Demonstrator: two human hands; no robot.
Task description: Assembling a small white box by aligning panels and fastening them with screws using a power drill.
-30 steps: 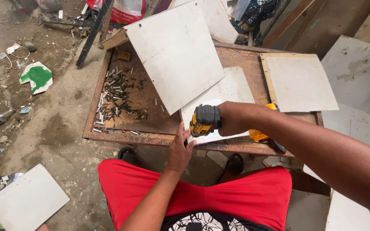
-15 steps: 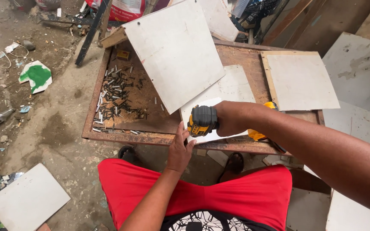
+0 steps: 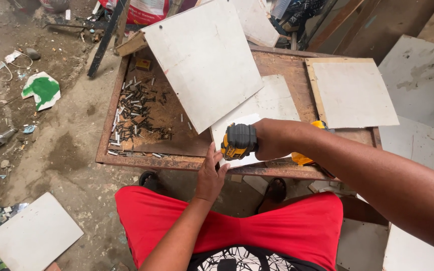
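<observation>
Right hand (image 3: pixel 272 140) grips yellow-black drill (image 3: pixel 239 141) over white panel (image 3: pixel 237 131); left hand (image 3: pixel 211 173), fingers open, steadies panel at counter (image 3: pixel 177 161) edge.

A rusty metal table (image 3: pixel 126 159) stands on dirt ground. On it lie a scatter of small screws (image 3: pixel 135 113), a large white panel (image 3: pixel 204 60), and a wood-edged white board (image 3: pixel 352 93). More white panels (image 3: pixel 264 108) lie between them.

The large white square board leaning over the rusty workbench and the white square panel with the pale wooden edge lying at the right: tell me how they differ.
The large white square board is tilted, one edge raised off the rusty workbench; the white panel with the wooden edge lies flat. The board looks bigger and shows no frame, while the panel has a pale wooden strip along its top and left. The board is turned at an angle; the panel sits nearly square to the bench. Both are white, square and scuffed.
</observation>
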